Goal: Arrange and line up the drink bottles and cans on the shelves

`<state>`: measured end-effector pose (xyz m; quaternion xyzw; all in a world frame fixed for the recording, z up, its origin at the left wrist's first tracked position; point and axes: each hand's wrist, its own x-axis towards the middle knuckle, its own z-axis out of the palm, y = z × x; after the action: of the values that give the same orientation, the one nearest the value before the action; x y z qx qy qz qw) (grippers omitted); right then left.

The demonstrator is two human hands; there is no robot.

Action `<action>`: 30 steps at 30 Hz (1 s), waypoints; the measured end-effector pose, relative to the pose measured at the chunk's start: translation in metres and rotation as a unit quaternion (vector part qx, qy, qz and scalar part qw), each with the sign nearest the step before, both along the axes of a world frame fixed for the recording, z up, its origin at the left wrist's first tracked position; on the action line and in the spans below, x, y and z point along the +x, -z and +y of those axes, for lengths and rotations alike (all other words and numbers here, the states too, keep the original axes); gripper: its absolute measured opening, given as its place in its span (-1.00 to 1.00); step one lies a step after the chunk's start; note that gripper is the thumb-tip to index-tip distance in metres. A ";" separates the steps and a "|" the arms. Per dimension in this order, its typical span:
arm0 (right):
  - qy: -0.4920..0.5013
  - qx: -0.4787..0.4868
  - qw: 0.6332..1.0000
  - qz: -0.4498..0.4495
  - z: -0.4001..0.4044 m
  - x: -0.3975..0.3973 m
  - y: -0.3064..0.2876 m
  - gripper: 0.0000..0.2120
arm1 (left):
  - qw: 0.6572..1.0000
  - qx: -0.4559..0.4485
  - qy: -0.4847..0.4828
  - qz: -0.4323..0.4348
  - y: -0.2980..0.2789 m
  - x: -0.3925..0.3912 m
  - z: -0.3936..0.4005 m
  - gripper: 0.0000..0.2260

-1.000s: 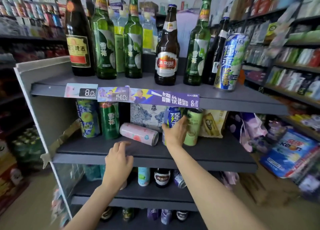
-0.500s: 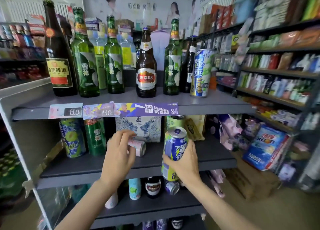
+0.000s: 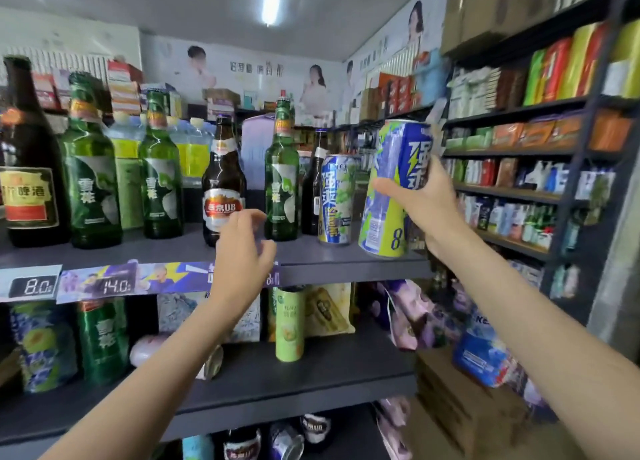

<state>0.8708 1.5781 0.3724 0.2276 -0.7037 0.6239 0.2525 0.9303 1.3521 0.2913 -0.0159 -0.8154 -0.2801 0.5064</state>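
My right hand [image 3: 420, 196] grips a tall blue and lime can [image 3: 394, 189], tilted, its base at the right end of the top shelf [image 3: 346, 257], next to a matching can [image 3: 334, 199] that stands upright. My left hand [image 3: 242, 255] hovers with loosely curled fingers in front of the brown U8 bottle [image 3: 221, 185] and holds nothing. Green beer bottles [image 3: 91, 168] and a large dark bottle [image 3: 29, 161] stand in a row on the same shelf. On the middle shelf a pink can [image 3: 147, 350] lies on its side behind my left forearm.
The middle shelf [image 3: 277, 380] also carries a slim green can [image 3: 289, 324], a green beer can [image 3: 102, 341], a purple can [image 3: 41, 345] and snack bags. Lower shelves hold more bottles and cans. Cardboard boxes [image 3: 464, 411] sit on the floor right; stocked shelving lines the aisle beyond.
My right hand lifted the blue and lime can from the middle shelf up to the top shelf. My left hand left the pink can and rose to the top shelf's front.
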 end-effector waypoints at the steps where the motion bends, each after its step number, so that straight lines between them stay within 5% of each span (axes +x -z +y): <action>1: -0.005 -0.003 1.000 -0.017 0.000 -0.017 -0.003 -0.46 | 1.000 0.017 0.007 -0.012 -0.005 -0.009 0.005 -0.73; 8: -0.025 0.067 0.994 -0.079 -0.001 -0.117 0.023 -0.29 | 0.992 0.060 0.018 -0.110 -0.022 -0.069 0.034 -0.62; 12: -0.069 0.119 0.988 -0.072 0.002 -0.135 0.022 -0.38 | 0.989 0.070 0.015 -0.133 -0.020 -0.094 0.045 -0.58; 17: -0.149 0.246 0.955 -0.079 0.026 -0.140 0.033 -0.20 | 0.965 0.130 0.050 -0.223 -0.019 -0.126 0.049 -0.31; 21: -0.105 0.257 0.958 -0.068 0.017 -0.153 0.035 -0.33 | 0.954 0.159 0.060 -0.246 -0.019 -0.149 0.055 -0.14; 30: -0.080 0.263 0.955 -0.116 -0.039 -0.218 0.028 -0.25 | 0.965 0.116 -0.002 -0.237 -0.021 -0.146 0.060 -0.47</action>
<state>0.6527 1.5387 0.3439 0.2672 -0.8467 0.4574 0.0496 0.7839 1.4121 0.3126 0.1115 -0.8742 -0.3672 0.2974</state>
